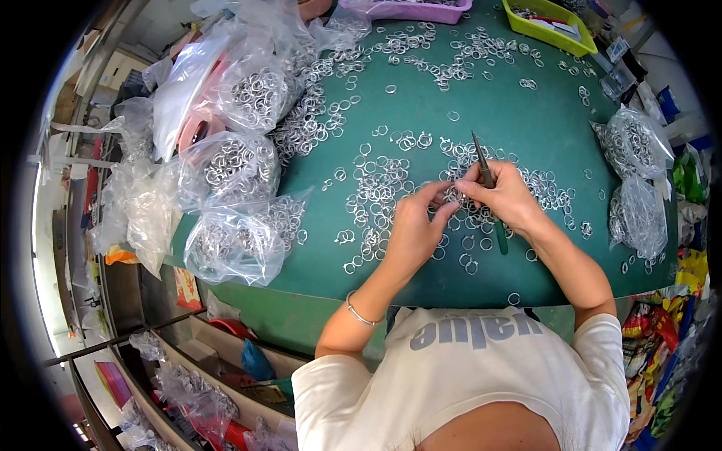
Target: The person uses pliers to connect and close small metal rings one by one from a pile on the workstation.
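Observation:
Over a spread of silver-coloured metal rings [380, 188], my two hands meet near the middle of the green table. In my right hand [509, 197] is a slim pointed tool [486, 177], its dark tip slanting up and away and its green end sticking out below the palm. My right thumb and forefinger reach to the fingertips of my left hand [416, 223]. The left fingers curl inward in a pinch, and what lies between them is too small to make out. More loose rings [468, 242] lie under and just below both hands.
Clear plastic bags of rings [239, 167] crowd the table's left side, and more ring bags [638, 143] stand at the right edge. A purple basket [410, 10] and a yellow-green basket [550, 31] sit at the far side. Bags and boxes fill shelves [218, 376] lower left.

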A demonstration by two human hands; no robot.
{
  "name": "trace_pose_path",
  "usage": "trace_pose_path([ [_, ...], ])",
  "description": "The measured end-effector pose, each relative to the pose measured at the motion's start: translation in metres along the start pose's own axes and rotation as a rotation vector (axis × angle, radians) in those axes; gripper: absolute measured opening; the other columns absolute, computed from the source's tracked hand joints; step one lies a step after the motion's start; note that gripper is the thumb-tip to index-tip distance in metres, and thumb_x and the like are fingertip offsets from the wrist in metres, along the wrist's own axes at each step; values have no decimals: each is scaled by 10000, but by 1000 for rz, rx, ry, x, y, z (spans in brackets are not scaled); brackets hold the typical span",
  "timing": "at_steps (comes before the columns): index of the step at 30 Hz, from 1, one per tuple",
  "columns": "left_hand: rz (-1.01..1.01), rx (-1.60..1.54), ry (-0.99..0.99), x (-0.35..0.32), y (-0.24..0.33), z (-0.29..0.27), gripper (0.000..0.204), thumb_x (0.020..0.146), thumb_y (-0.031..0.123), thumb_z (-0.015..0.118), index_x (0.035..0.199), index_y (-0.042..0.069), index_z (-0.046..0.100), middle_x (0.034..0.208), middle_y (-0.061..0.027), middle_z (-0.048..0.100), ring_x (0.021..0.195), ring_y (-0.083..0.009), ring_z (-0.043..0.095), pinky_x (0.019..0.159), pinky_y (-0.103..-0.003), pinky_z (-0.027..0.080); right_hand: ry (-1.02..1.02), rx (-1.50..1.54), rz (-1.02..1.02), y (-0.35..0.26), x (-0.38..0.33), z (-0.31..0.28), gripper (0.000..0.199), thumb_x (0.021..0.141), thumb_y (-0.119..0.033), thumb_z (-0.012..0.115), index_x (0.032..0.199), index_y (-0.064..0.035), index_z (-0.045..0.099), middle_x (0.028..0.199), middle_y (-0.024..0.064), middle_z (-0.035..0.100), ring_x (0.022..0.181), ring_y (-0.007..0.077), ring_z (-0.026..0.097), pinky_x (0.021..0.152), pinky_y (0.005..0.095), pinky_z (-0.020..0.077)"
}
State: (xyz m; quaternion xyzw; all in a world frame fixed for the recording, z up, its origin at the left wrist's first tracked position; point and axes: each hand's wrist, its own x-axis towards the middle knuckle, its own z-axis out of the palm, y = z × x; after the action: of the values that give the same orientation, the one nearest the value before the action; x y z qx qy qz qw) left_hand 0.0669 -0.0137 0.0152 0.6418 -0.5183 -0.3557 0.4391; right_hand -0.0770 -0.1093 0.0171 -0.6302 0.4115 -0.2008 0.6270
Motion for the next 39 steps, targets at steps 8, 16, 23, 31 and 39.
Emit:
trace_pose_path([
  [8, 46, -56, 47, 7, -8, 3, 311, 770, -13, 588, 1080, 18, 580, 855, -89, 628, 848, -172, 598, 781, -278, 441, 41, -21, -52, -9, -6, -8, 193, 807, -183, 643, 756, -14, 565, 583, 10, 546, 502, 65, 454, 462, 235, 356],
  [16, 151, -300, 7, 1, 4, 20, 350, 752, -19, 612, 1090, 6, 527, 899, -117, 610, 852, -249, 597, 757, -336, 459, -133, 280, 110, -13, -9, -18, 175, 825, -178, 611, 775, -16, 568, 639, 46, 562, 506, 72, 461, 459, 202, 353],
  [23, 250, -17, 161, 1, 12, 25, 262, 703, -1, 679, 951, 3, 594, 846, -114, 606, 817, -256, 597, 730, -332, 465, -175, 310, 196, -16, -16, -23, 209, 832, -195, 606, 721, -23, 564, 631, 64, 574, 486, 74, 458, 444, 218, 339],
  [31, 178, -210, 204, -2, -6, 27, 158, 682, -35, 683, 832, -31, 633, 836, -119, 619, 722, -204, 593, 669, -278, 467, -120, 21, 123, -12, -28, -24, 279, 849, -246, 582, 700, -15, 536, 571, 59, 530, 497, 116, 475, 449, 270, 343],
  [39, 250, -230, 172, -4, -12, 26, 119, 712, -91, 644, 825, -52, 641, 876, -108, 624, 753, -154, 594, 698, -231, 472, 46, -821, -143, -3, -57, -12, 287, 797, -259, 627, 734, -3, 513, 623, 164, 581, 613, 355, 580, 553, 434, 440],
])
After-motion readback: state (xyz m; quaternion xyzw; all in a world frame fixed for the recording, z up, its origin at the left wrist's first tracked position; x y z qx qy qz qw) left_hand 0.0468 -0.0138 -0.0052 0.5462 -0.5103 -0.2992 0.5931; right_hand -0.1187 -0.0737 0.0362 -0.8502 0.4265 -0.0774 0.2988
